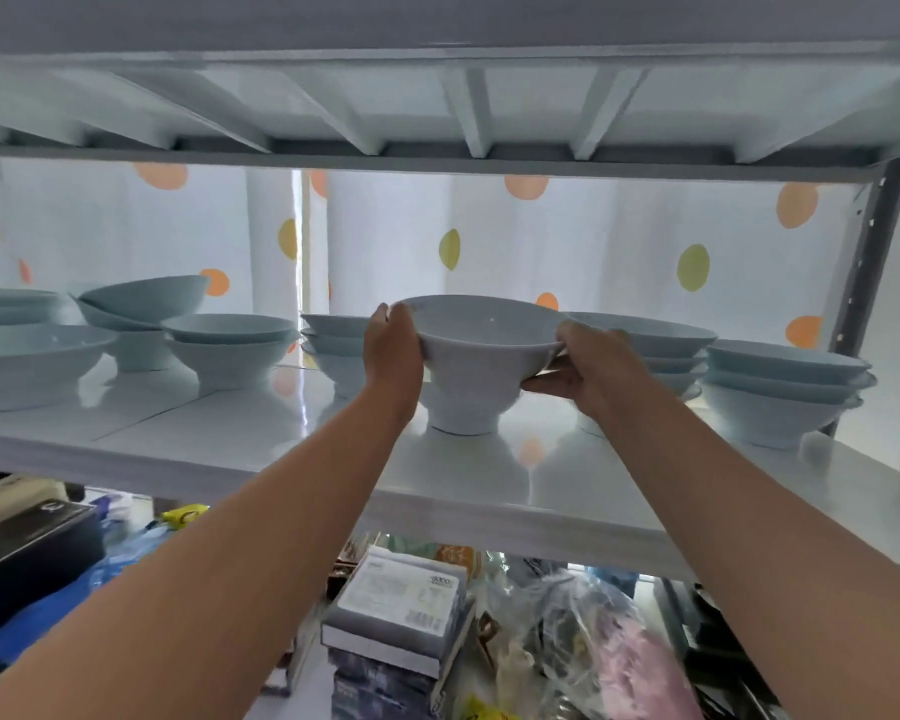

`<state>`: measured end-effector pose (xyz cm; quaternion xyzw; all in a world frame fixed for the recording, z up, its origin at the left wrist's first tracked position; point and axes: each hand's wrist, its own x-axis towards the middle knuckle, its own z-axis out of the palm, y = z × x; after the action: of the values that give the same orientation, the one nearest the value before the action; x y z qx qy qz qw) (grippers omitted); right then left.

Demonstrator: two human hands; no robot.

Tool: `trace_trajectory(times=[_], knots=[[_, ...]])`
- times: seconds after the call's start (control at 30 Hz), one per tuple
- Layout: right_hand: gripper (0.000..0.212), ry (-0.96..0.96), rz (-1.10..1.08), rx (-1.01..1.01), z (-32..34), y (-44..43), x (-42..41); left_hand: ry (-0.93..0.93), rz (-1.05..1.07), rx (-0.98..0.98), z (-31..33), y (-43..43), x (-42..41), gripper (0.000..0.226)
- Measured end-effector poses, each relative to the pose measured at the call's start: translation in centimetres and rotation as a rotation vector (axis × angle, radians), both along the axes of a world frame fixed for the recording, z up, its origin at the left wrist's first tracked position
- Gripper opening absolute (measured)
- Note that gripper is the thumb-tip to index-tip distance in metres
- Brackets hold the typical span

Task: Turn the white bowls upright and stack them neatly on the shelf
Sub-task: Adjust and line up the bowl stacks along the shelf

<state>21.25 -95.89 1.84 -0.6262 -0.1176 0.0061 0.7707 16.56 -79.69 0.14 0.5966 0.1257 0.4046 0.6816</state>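
Note:
A white footed bowl stands upright on the white shelf, its foot on the shelf surface. My left hand grips its left rim and my right hand grips its right rim and side. Upright stacks of white bowls stand behind it: one stack just left of my left hand, another behind my right hand, a third at the far right. Two stacked bowls and a tilted bowl on a footed one stand further left.
A wide shallow bowl sits at the shelf's left front. An upper shelf hangs low overhead. A grey upright post bounds the right side. Below the shelf lie boxes, plastic bags and a dark case.

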Motion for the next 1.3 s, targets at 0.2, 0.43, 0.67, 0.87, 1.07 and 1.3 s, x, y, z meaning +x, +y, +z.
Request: trace_trajectory(times=[0.2,0.43,0.67,0.87,1.07,1.3], knots=[[0.034,-0.052,-0.183,-0.045,1.0,5.5,2.6,0.024,-0.060,0.043,1.1,6.0,3.6,0.025],[0.031,-0.116,-0.366,-0.270,-0.3,7.1,5.1,0.098,-0.161,0.063,-0.7,7.8,8.2,0.039],[0.022,-0.095,-0.444,-0.402,-2.8,6.2,7.8,0.157,-0.235,0.087,-3.4,7.8,11.2,0.039],[0.008,-0.049,-0.401,-0.414,-4.7,6.9,8.6,0.206,-0.076,0.126,-4.5,8.2,10.6,0.035],[0.037,-0.005,-0.344,-0.255,-5.8,6.3,9.4,0.227,-0.032,0.135,-5.1,7.4,9.7,0.041],[0.045,0.049,-0.175,-0.046,-7.4,6.5,9.7,0.150,-0.366,-0.099,-5.4,6.6,8.4,0.038]])
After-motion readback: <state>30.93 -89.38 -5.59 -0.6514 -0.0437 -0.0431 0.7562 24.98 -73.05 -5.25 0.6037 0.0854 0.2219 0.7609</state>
